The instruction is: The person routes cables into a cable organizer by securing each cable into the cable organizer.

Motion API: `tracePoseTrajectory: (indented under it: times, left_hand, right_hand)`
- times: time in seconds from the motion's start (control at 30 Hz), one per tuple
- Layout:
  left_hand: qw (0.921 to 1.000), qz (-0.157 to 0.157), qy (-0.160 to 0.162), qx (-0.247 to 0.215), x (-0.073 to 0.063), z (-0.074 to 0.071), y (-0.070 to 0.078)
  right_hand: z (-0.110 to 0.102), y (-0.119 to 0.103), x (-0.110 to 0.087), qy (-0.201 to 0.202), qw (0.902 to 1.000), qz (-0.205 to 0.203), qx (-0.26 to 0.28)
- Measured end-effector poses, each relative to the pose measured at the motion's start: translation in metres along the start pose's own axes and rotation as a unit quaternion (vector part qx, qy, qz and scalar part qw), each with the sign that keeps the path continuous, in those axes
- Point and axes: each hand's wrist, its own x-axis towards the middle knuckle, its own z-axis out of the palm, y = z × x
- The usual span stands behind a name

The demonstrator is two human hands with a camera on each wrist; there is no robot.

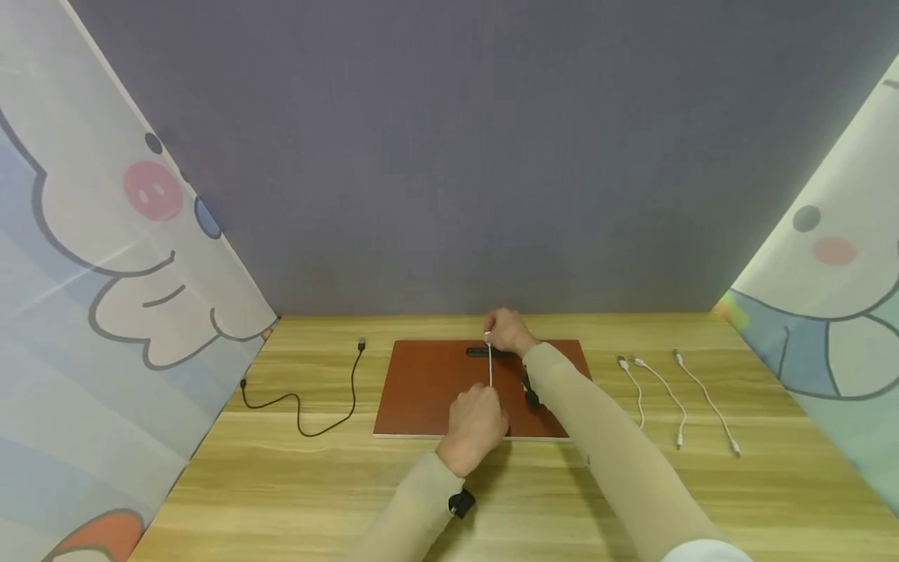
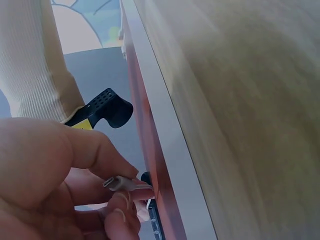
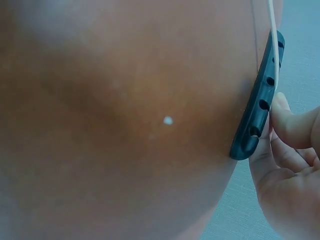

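Observation:
A thin white charging cable (image 1: 490, 367) runs taut between my two hands, over a black slotted cable holder (image 1: 477, 352) on a reddish-brown board (image 1: 428, 390). My left hand (image 1: 475, 425), near the board's front edge, pinches the cable's small metal-tipped plug (image 2: 119, 183) between thumb and fingers. At the back edge my right hand (image 1: 509, 332) pinches the far end of the cable just beyond the holder. In the right wrist view the cable passes along the holder's row of slots (image 3: 264, 104); whether it sits inside one cannot be told.
On the wooden table (image 1: 281, 484), a black USB cable (image 1: 326, 429) lies in a curve to the left. Three white cables lie to the right, the outermost cable (image 1: 709, 400) nearly straight. A grey panel (image 1: 485, 172) stands behind, with patterned cloth (image 1: 84, 351) at the sides.

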Motion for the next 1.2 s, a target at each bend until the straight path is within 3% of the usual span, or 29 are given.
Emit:
tracePoseTrajectory:
  times: [0.17,0.43,0.6,0.83,1.03,1.2]
  left_hand:
    - [0.9997,0.003,-0.003,0.025,0.0011,0.0031,0.0024]
    - [0.9933,0.024,0.014,0.112,0.0008,0.0071,0.0071]
    - [0.9933,0.020,0.026,0.111,0.0028,0.0039,0.0064]
    - [0.9933,0.014,0.008,0.114,0.0075,-0.0013,0.0059]
    - [0.9935,0.009,0.000,0.113,0.0076,0.0022,0.0061]
    - [0.9910,0.023,0.019,0.131,0.0044,0.0074,0.0073]
  right_hand:
    - [0.0010,0.0009,-0.0004,-0.001,0.9999,-0.013,-0.011]
    - [0.0008,-0.0006,-0.0002,-0.003,0.9998,-0.015,-0.011]
    - [0.0013,-0.0012,-0.0003,0.002,0.9998,-0.018,-0.013]
    - [0.0014,-0.0015,0.0006,0.004,0.9998,-0.017,-0.009]
    - [-0.0003,0.0002,0.0022,0.000,0.9999,-0.012,-0.005]
    - [0.0012,0.0007,0.0021,0.001,1.0000,-0.010,0.000]
